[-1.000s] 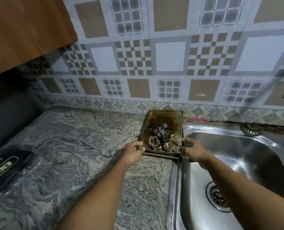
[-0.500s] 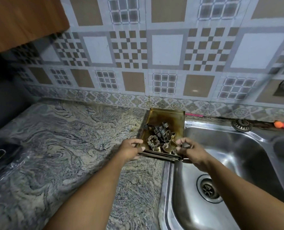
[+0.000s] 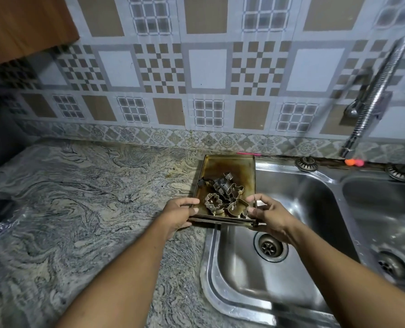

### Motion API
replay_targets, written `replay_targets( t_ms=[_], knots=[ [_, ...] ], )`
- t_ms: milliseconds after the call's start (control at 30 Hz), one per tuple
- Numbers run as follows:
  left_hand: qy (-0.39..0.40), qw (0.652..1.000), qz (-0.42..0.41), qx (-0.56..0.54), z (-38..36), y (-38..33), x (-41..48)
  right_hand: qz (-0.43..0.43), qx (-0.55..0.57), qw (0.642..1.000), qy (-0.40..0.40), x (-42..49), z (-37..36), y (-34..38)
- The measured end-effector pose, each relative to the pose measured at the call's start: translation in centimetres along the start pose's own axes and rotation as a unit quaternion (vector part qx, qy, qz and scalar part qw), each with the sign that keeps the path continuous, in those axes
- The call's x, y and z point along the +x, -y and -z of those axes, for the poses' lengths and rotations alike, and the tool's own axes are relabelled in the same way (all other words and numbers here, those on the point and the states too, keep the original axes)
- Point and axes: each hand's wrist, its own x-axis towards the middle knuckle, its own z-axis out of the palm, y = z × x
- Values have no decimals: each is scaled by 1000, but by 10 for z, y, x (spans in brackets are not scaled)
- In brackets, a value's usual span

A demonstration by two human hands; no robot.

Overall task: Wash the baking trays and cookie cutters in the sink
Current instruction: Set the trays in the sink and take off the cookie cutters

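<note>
Patterned brown-and-white wall tiles run behind a marbled grey stone table, with a wooden cabinet at the upper left. A stainless steel sink is set into the table on the right. Its drain is visible, and a second basin sits further right. A ribbed metal tap hose slants down the wall above the basins.

Both my forearms reach forward from the bottom of the view. Between my hands is a stack of stained, brownish baking trays, lying at the seam where the table meets the sink. The far end is close to the wall and the near right corner juts over the sink rim. I cannot tell whether the stack rests on the table or is lifted clear of it.

A jumble of metal cookie cutters is heaped in the near half of the top tray, including a flower shape and a rounded one at the front.

My left hand grips the near left corner, thumb on the rim and fingers curled underneath. My right hand grips the near right corner, thumb and fingers curled around the edge.
</note>
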Motion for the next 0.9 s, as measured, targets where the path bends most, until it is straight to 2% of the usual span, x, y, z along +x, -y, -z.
replay_targets(
  t_ms=[100,300,467,633,900],
  knots=[
    [13,999,-11,-32,-17,-2,-21,14,7,1000,-5,-25,17,2],
    [21,998,-53,-7,-76,2,-78,27,7,1000,4,-89,77,-2],
    [37,997,-75,-3,-161,24,-138,34,-32,999,-8,-161,156,-17],
    [85,994,-71,-21,-260,48,-179,30,-98,994,-49,-234,248,-34],
    [149,985,-78,23,-388,44,-193,14,-153,982,-111,-289,367,-40]
  ],
)
